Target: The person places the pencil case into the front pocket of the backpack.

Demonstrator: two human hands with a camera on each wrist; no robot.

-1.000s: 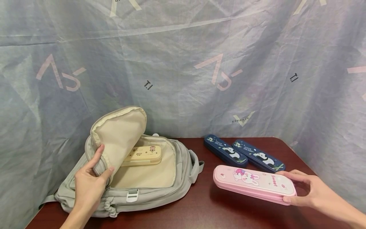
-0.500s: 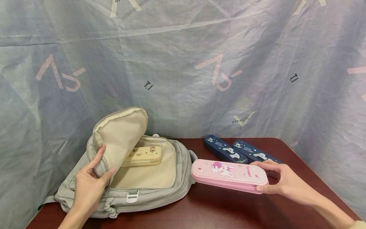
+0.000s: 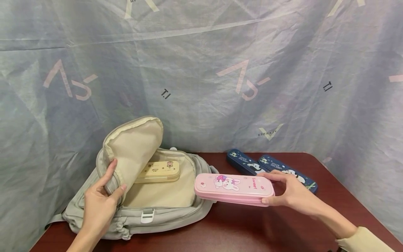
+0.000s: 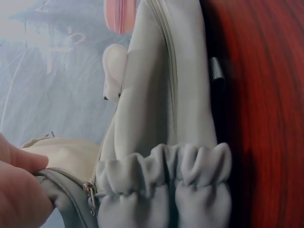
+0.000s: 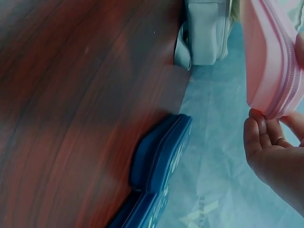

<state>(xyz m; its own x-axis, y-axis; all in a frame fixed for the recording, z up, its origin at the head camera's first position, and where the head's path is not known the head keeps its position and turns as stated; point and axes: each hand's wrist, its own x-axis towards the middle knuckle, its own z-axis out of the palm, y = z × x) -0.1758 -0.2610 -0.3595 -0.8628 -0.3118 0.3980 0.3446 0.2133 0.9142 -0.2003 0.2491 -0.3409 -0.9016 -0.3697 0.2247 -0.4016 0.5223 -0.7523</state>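
A grey-green backpack [image 3: 167, 220] lies on the table with its front pocket unzipped. My left hand [image 3: 100, 203] pinches the edge of the cream-lined pocket flap [image 3: 135, 140] between thumb and fingers and keeps it raised. Inside the pocket lies a cream pencil case [image 3: 162, 170], partly hidden behind the flap. My right hand [image 3: 289, 192] grips the right end of a pink pencil case [image 3: 236, 187] printed with a rabbit and the word "Sweet". That case is held above the table, its left end overlapping the backpack's right edge in the head view. In the right wrist view its zipper [image 5: 287, 71] runs closed along the side.
Two navy pencil cases with pandas lie at the back right: the left navy case [image 3: 240, 162] and the right navy case [image 3: 310, 183], partly behind my right hand. A grey printed curtain [image 3: 201, 87] hangs behind the dark red table [image 3: 239, 231].
My right hand has carried the pink pencil case leftward, from over the right of the table to the backpack's right edge. The left hand keeps its hold on the flap.
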